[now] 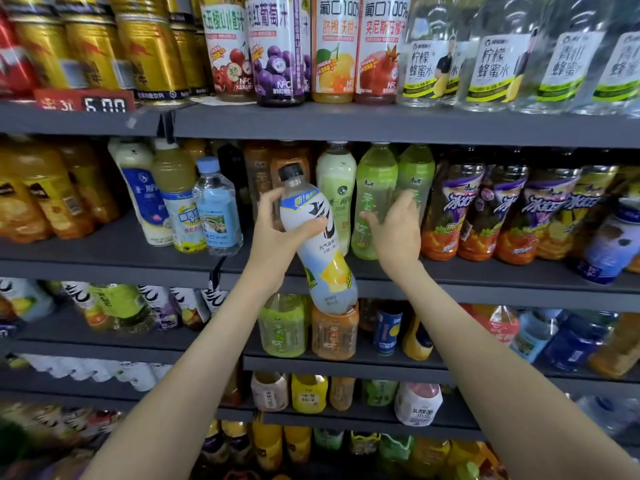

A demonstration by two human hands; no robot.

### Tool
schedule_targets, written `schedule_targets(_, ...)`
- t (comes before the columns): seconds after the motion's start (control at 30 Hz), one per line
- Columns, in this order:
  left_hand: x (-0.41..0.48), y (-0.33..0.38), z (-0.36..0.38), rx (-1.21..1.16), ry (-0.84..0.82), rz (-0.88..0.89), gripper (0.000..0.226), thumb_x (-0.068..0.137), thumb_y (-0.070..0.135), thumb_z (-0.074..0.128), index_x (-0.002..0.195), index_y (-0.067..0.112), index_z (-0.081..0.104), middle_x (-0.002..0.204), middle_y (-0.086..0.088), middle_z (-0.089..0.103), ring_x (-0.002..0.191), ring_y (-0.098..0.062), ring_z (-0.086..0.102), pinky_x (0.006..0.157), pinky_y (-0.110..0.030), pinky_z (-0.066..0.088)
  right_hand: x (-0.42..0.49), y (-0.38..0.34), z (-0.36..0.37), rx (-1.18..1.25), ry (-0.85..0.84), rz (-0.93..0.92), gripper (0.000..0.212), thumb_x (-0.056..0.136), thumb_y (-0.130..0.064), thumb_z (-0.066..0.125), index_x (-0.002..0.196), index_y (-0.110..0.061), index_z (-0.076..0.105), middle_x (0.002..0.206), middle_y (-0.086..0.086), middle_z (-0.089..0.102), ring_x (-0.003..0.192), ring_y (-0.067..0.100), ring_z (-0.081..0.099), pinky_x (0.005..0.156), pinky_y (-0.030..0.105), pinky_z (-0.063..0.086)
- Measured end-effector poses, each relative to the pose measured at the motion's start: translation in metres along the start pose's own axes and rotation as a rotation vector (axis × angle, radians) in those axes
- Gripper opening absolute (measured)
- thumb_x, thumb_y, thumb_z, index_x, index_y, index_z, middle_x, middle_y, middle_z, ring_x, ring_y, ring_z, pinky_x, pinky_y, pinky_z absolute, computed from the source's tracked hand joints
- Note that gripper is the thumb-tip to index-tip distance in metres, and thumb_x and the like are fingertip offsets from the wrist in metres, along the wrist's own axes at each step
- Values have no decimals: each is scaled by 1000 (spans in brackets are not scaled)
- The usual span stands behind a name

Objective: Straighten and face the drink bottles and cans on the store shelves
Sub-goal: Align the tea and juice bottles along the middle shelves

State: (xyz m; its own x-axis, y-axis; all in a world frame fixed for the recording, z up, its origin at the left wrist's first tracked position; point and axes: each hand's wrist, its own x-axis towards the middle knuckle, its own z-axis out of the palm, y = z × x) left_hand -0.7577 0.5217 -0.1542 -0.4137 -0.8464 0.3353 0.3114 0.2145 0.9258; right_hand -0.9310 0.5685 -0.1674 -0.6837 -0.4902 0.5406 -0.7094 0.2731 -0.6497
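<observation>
My left hand grips a pale sparkling-water bottle with a black cap and a yellow lemon label. The bottle is lifted off the shelf and tilted, its base hanging in front of the shelf edge. My right hand reaches onto the middle shelf, its fingers around the lower part of a green tea bottle that stands upright. A second green bottle stands just to the right, a pale cream-green bottle to the left.
Purple-labelled iced-tea bottles crowd the middle shelf's right side. A small water bottle and leaning milk-drink bottles stand at the left. Gold cans and juice bottles fill the top shelf. Lower shelves hold more bottles and a blue can.
</observation>
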Motion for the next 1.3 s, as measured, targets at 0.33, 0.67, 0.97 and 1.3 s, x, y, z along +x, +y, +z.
schedule_targets(0.33,-34,-5,-36,-30,-117,-130,53,75,1,75,112,32,54,104,2,69,94,-15,67,73,-32,55,-67,-20,-46,584,-576,61,36,85,-31,67,111,-11,54,97,0,57,92,15,57,77,31,54)
schedule_targets(0.67,-109,7,-81,122,-122,-226,44,82,11,72,121,23,56,112,-4,67,102,-16,64,81,-32,54,-188,-44,-8,611,-877,161,53,65,-42,79,112,-25,61,107,-9,70,98,9,66,83,35,54)
schedule_targets(0.97,-145,11,-203,102,-92,-258,46,84,5,65,119,34,53,110,8,67,103,-10,63,86,-28,51,-262,-113,66,519,-853,108,58,68,-25,82,120,-17,57,110,-4,68,100,11,63,85,35,54)
schedule_targets(1.3,-83,-71,-414,726,223,-296,24,93,24,58,115,19,52,109,4,59,99,-11,57,76,-18,44,-290,-186,228,581,-421,395,48,73,-16,80,115,-11,57,106,-4,67,93,4,64,79,21,53)
